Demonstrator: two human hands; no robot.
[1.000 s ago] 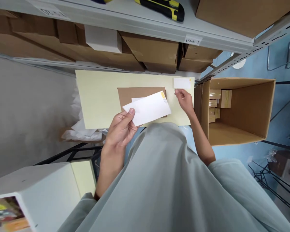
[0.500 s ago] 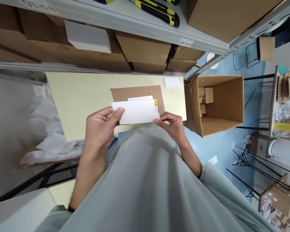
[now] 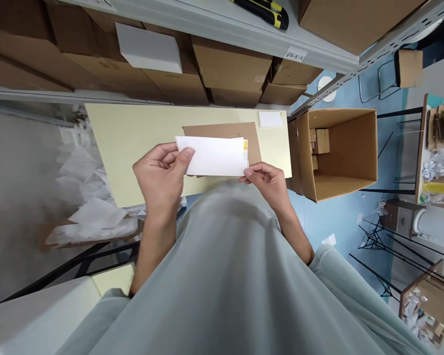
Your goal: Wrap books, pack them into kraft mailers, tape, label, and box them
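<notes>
A flat white card [image 3: 216, 157] with a yellow printed mark at its right end is held up in front of me. My left hand [image 3: 165, 172] pinches its left end, thumb on the face and fingers behind. At the lower right corner, my right hand [image 3: 267, 181] closes thumb and fingers on the card. Behind it, a brown cardboard sheet [image 3: 222, 130] lies on the pale yellow table [image 3: 133, 148]. Another white piece shows only as a thin edge above the held card. A similar white card [image 3: 271, 119] lies at the table's far right.
An open cardboard box [image 3: 351, 185] with small brown boxes inside stands right of the table. Overhead, a metal shelf [image 3: 222, 29] bears a black and yellow utility knife [image 3: 268, 11]; larger cartons [image 3: 231, 64] sit below. White sheets [image 3: 99, 217] are piled at the left.
The held card now covers nearly all of the white piece behind it. My right fingers have drawn closer around its corner. The whole view has shifted slightly.
</notes>
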